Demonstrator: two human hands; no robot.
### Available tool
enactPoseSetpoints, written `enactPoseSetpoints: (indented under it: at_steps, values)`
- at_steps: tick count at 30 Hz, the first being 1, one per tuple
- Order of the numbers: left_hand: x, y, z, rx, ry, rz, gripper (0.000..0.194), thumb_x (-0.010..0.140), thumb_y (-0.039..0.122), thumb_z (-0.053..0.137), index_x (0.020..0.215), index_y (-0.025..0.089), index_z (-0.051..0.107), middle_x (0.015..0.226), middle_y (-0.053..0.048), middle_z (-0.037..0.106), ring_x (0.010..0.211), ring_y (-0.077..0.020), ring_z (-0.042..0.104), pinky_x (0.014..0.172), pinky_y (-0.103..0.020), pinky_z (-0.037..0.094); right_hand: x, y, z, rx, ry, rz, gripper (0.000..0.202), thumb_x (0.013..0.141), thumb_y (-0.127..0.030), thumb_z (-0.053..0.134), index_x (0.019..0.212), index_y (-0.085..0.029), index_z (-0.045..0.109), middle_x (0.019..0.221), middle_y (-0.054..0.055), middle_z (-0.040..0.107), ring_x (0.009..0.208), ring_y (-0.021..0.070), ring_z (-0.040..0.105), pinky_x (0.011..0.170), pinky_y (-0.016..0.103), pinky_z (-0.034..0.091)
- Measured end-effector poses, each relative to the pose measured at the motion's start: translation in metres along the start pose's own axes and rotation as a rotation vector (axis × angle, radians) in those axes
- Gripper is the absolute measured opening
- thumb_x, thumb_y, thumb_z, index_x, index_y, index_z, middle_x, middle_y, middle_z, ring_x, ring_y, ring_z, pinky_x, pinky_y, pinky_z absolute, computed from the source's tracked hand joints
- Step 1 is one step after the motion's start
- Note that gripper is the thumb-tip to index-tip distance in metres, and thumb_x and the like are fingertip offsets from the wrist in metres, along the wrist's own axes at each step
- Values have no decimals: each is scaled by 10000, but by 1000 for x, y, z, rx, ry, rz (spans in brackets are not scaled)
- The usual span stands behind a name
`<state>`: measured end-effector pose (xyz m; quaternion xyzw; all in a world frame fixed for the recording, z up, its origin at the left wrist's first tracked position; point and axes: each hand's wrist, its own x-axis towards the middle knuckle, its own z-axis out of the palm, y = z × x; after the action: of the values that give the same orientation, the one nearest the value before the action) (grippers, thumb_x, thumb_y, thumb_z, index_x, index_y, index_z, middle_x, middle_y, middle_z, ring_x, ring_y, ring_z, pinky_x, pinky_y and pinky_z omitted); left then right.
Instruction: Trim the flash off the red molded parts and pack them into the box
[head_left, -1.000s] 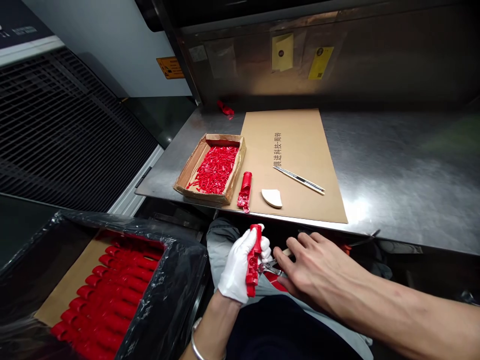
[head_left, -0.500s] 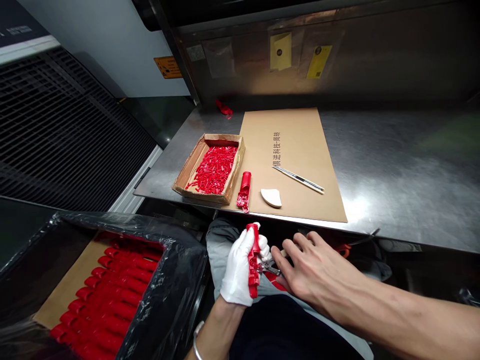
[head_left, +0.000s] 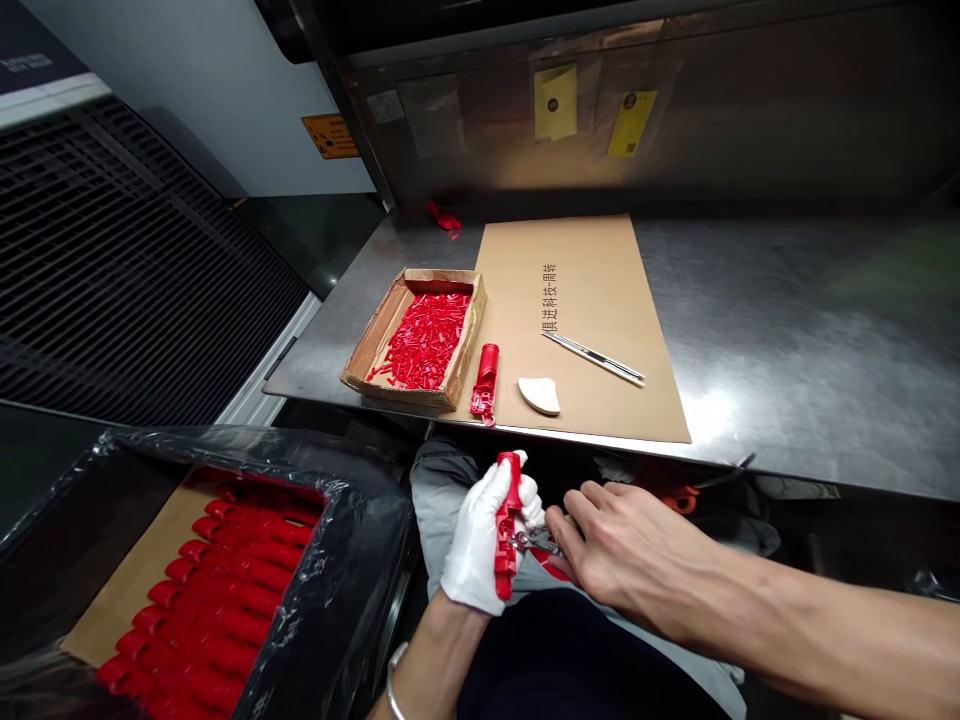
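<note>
My left hand [head_left: 474, 545], in a white glove, is wrapped round a red plastic part [head_left: 506, 545] held lengthwise above my lap. My bare right hand [head_left: 600, 540] is closed round the handles of small metal pliers [head_left: 538, 541], most of which my fingers cover. The pliers' jaws touch the right side of the red part, about halfway down. Just past my hands, at the table's front edge, lies a similar red plastic part [head_left: 486, 384] on a cardboard sheet [head_left: 600, 290].
A shallow cardboard box [head_left: 469, 345] with many small red scraps stands on the metal table [head_left: 780, 330]. A cutter knife [head_left: 596, 358] and a whitish wedge-shaped piece [head_left: 538, 394] lie on the cardboard. At lower left, a black-lined bin [head_left: 352, 560] holds rows of red parts.
The fingers of my right hand have curled in tighter round the pliers. The jaws stay at the red part, and my left hand keeps its hold. The view has shifted slightly.
</note>
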<state>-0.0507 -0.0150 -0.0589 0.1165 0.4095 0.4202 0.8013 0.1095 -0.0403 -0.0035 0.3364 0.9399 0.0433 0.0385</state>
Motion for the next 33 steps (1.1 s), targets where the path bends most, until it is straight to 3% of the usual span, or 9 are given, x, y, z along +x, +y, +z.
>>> enactPoseSetpoints:
  at_steps: [7,12,21,27,33]
  values:
    - [-5,10,3,10,7,-45,286,898,340,603,1086,128,564,638,34,429,503,-68,391,449,-159,331,8,0,-7,-48,66,91,167,806,-251,701,892,-133,618,749,55,518,669,219,485,579,363,350]
    - [-3,6,5,-48,33,-3,235,921,317,569,1067,134,548,619,41,417,494,-62,373,458,-154,330,11,-1,-7,-79,18,118,153,807,-236,698,898,-128,640,755,60,532,667,222,497,583,372,380]
    - [-5,3,6,-30,40,26,242,913,322,589,1065,135,558,608,47,400,505,-61,361,469,-151,312,10,-6,-2,-84,-10,51,109,773,-158,630,874,-124,605,752,61,505,662,217,478,548,360,352]
    - [1,-6,3,-78,15,-10,207,891,327,620,965,144,557,565,61,356,491,-64,321,469,-157,295,5,-3,0,24,-96,-39,57,786,-102,580,832,-131,564,716,45,495,591,177,462,495,332,249]
    - [0,-5,1,-71,-15,-38,273,862,354,662,1011,142,578,586,46,404,509,-72,370,487,-162,312,6,-4,1,-45,-28,0,86,796,-130,596,877,-117,571,702,48,509,584,172,453,513,329,278]
